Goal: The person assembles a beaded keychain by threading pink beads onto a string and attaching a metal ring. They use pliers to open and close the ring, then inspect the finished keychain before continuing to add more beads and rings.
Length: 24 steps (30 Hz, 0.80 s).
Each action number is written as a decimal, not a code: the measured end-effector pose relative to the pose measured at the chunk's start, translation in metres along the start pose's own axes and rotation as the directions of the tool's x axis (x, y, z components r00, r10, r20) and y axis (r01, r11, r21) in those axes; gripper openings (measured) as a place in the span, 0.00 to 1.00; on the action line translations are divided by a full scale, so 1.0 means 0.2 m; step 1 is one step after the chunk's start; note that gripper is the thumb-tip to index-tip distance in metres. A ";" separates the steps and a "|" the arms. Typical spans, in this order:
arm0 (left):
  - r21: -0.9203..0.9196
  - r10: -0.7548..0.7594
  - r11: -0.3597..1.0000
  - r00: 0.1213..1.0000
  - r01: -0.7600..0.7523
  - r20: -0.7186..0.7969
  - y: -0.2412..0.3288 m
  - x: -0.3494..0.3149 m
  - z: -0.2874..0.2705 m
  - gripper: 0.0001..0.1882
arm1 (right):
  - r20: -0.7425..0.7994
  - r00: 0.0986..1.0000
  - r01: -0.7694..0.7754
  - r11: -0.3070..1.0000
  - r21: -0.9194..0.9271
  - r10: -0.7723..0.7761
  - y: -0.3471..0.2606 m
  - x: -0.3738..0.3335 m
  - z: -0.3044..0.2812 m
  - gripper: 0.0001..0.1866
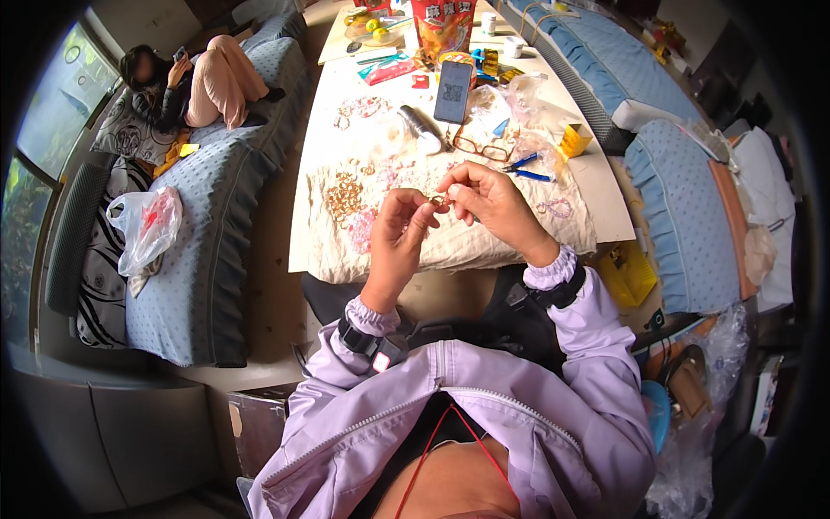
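Note:
Above the cloth, my left hand (pixel 399 238) and my right hand (pixel 494 206) come together, fingertips pinched on a small gold-coloured ring-like piece (pixel 439 202) with a reddish part. Its finer details are too small to make out. Under them a cream cloth (pixel 510 240) covers the near end of the table. On it, left of my hands, lie a heap of gold-coloured rings (pixel 344 195) and a cluster of pink beads (pixel 361 232). A beaded loop (pixel 556 208) rests to the right of my right hand.
Beyond my hands are blue-handled pliers (pixel 527 168), eyeglasses (pixel 481 150), a dark bottle (pixel 420 128) and a propped phone (pixel 453 92). A yellow box (pixel 574 140) stands at the right edge. Farther back is a red food package (pixel 443 26). A person (pixel 220 82) reclines on the left sofa.

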<state>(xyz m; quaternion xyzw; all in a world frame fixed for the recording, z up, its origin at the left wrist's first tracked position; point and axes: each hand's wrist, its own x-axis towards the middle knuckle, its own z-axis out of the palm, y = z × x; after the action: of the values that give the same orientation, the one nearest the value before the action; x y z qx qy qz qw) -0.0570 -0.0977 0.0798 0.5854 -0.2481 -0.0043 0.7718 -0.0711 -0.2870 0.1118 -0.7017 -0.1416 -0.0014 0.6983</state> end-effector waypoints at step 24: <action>-0.380 -0.411 0.829 0.907 0.412 0.087 0.02 -0.02 -0.02 0.08 | -0.004 0.985 0.143 0.834 -0.532 -0.171 -0.09 -0.03 0.03 0.08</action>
<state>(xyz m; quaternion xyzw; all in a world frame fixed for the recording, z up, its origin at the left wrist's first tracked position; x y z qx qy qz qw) -0.0594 -0.0909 0.0810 0.4598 -0.1111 -0.2200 0.8532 -0.0810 -0.2831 0.1287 -0.8527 -0.1749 -0.1155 0.4785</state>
